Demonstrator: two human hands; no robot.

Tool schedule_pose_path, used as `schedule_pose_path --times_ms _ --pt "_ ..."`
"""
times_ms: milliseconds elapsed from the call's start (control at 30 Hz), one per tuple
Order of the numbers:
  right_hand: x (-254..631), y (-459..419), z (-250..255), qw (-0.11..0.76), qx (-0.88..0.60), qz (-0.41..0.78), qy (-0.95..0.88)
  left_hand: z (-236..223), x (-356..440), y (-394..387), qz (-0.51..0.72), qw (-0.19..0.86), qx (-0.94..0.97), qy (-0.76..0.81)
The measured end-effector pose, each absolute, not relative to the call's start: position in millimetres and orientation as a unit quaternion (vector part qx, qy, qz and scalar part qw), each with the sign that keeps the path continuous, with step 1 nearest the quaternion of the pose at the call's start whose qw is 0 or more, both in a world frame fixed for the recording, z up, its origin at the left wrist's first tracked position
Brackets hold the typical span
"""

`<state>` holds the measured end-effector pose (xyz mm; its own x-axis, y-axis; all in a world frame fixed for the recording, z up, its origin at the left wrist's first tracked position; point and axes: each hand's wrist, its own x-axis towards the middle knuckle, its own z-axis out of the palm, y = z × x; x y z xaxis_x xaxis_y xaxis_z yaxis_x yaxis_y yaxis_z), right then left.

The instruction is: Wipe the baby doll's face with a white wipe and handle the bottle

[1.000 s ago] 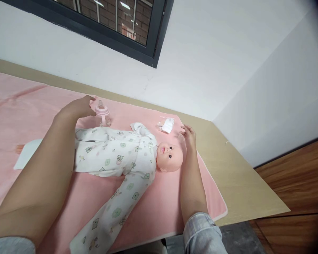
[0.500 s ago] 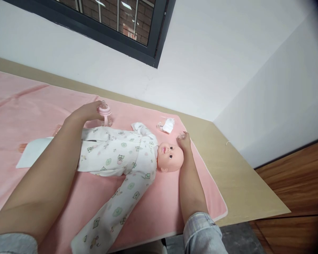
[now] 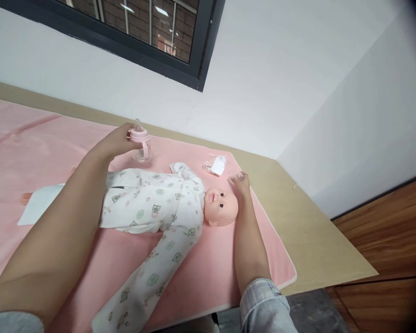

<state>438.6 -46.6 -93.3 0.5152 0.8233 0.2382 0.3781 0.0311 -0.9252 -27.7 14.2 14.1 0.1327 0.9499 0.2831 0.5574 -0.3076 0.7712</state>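
My left hand (image 3: 119,139) is closed around a baby bottle (image 3: 143,147) with a pink collar, pink handles and a clear teat pointing up. It is held fairly upright beyond the doll's legs. The baby doll (image 3: 221,206) lies on its back, head to the right, in a white bear-print outfit (image 3: 157,199) with one long sleeve stretched toward me. Just past the doll's head, my right hand (image 3: 241,183) has its fingers closed on a small clear plastic piece (image 3: 240,176), apparently a cap; most of it is hidden.
A crumpled clear wrapper with a white paper (image 3: 217,165) lies near the doll's head. White cloth (image 3: 38,203) covers the doll's lower legs. The pink blanket (image 3: 208,277) spreads over a tan table (image 3: 298,231) against a white wall, below a dark-framed window (image 3: 194,74).
My left hand has lifted the baby bottle slightly and brought it more fully into sight. My right hand stays near the doll's head, with its fingers slightly shifted. The view has moved a little.
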Motion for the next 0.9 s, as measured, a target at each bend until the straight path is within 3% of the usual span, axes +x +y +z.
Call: schedule_pose_path --times_ms 233,467,700,900 --pt "414.1 -57.7 -23.5 0.647 -0.507 0.293 -0.488 39.9 18.8 -22.1 0.454 0.274 0.707 0.468" --pt "351.0 -98.3 48.3 0.622 -0.394 0.227 -0.638 52.7 70.6 -63.9 0.436 0.206 0.792 0.375" --pt "297.1 -118.8 55.9 0.564 -0.362 0.209 -0.712 57.6 94.2 -100.5 0.390 0.166 0.835 0.350" --pt "282.0 -120.0 49.3 0.520 -0.372 0.267 -0.721 58.9 94.7 -105.1 0.394 0.161 0.832 0.355"
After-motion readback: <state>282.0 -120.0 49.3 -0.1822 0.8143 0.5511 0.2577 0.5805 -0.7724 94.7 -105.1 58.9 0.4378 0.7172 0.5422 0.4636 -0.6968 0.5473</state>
